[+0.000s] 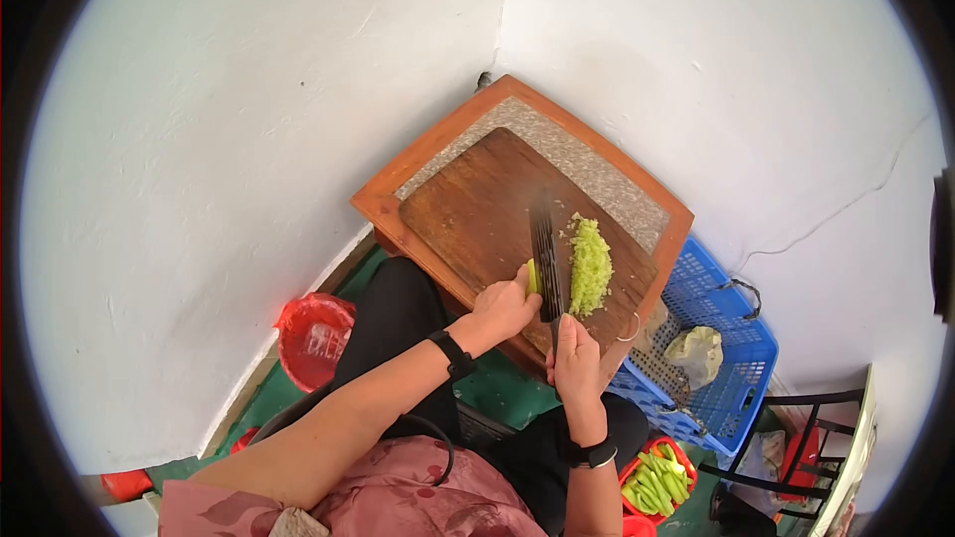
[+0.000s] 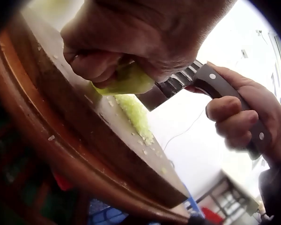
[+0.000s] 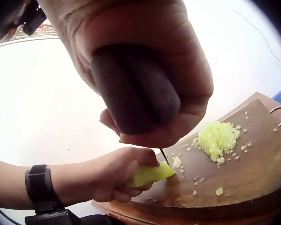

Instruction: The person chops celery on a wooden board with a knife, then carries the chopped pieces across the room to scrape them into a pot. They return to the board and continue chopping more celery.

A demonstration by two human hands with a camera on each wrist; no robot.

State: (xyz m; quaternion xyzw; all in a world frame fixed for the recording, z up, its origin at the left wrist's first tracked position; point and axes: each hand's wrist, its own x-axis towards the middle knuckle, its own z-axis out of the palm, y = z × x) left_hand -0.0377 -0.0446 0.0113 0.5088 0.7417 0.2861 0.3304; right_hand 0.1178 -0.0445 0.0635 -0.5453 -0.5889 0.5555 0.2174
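Observation:
A brown wooden cutting board (image 1: 477, 209) lies on a small wooden table (image 1: 383, 201). My left hand (image 1: 505, 306) grips a pale green vegetable piece (image 3: 151, 174) at the board's near edge; the same piece (image 2: 126, 80) shows under my curled fingers. My right hand (image 1: 575, 358) grips the dark handle (image 2: 234, 101) of a knife (image 1: 545, 259), whose blade stands beside the piece. A heap of chopped green bits (image 1: 590, 267) lies to the right of the blade, also visible as a pale pile (image 3: 218, 137).
A blue plastic crate (image 1: 721, 338) with a pale bag stands right of the table. A red bucket (image 1: 315, 338) sits at the left by the wall. A red bowl of green peppers (image 1: 657, 480) is near my right knee. White walls close the corner.

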